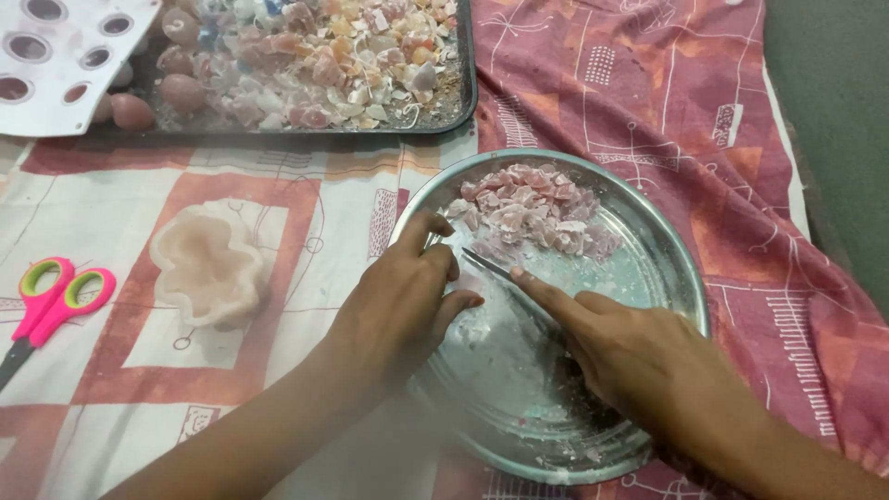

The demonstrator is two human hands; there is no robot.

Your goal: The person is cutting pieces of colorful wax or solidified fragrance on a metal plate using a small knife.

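My right hand has its forefinger stretched straight along the back of a thin knife, the other fingers curled round the handle, which my palm hides. The blade's tip lies at the near edge of a heap of pale pink chopped pieces. My left hand is half closed, thumb and fingers curved narrowly over a small whitish lump just beside the blade, pressing it to the plate, a round metal one smeared white. The plate sits on a patterned red and cream cloth. To the left lies a pale pink wavy shell-shaped piece, then scissors with pink handles. Behind, a dark tray holds mixed chips, and a white sheet with round holes overlaps its corner.
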